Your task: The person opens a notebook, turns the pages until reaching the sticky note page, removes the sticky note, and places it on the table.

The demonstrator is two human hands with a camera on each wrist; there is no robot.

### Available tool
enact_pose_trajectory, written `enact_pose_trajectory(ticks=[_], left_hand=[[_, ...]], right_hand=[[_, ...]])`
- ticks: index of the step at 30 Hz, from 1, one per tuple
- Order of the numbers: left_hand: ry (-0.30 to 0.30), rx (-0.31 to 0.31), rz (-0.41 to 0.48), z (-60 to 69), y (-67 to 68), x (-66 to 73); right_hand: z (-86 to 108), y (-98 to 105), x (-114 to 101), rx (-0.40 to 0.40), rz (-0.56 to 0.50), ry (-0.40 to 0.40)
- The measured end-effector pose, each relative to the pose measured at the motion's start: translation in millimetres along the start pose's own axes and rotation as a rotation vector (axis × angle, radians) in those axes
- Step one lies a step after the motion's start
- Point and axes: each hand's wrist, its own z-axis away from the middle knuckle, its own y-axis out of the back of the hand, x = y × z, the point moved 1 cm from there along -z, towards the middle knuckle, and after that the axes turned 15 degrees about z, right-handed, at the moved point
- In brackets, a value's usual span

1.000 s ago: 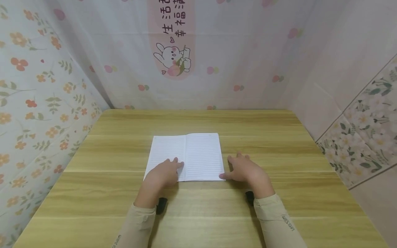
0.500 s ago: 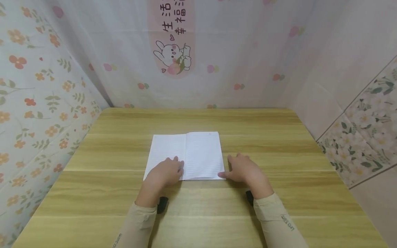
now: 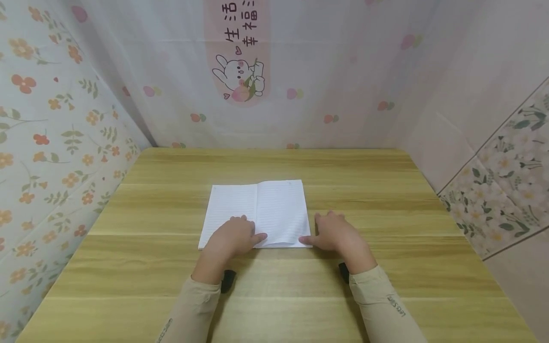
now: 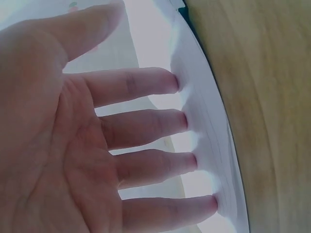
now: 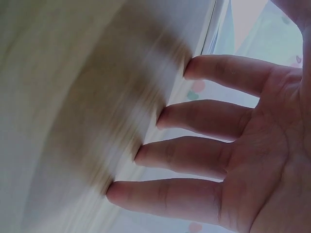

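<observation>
An open notebook (image 3: pixel 280 207) with ruled pages lies flat on the wooden table in the head view. My left hand (image 3: pixel 229 238) rests on its left page, fingertips touching the paper and thumb reaching across the fold onto the right page. In the left wrist view its fingers (image 4: pixel 150 128) are straight and spread against the page. At the lower right corner of the notebook, the thumb of my right hand (image 3: pixel 336 233) touches the page, whose bottom edge bows up slightly. The right hand's other fingers (image 5: pixel 194 158) touch the tabletop beside the notebook, fairly straight.
The wooden table (image 3: pixel 274 309) stretches out around the notebook on all sides. Behind it hangs a pale printed curtain (image 3: pixel 351 71). A flowered cloth (image 3: pixel 55 157) stands along the left side and another panel (image 3: pixel 497 190) along the right. Black straps (image 3: pixel 228 281) show at the wrists.
My left thumb has swung out to the right, across the fold. The right page's bottom edge has risen into a slight curve by the right thumb, which has slid a little left.
</observation>
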Motion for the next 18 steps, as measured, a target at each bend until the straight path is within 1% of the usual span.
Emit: enact_pose_trajectory(ticks=[3,13,18], left_hand=[[0.015,0.009,-0.002,-1.6,-0.8,1.1],[0.095,0.011,0.045,-3.1,-4.7,7.5],[0.135,0.015,0.057,-3.8,-11.1,9.1]], right_hand=[[-2.0,0.0,-1.6,-0.004,0.005,0.001],[-4.4,4.0,-5.5,0.009,0.024,0.003],[-4.1,3.1,-8.0,0.021,0.029,0.004]])
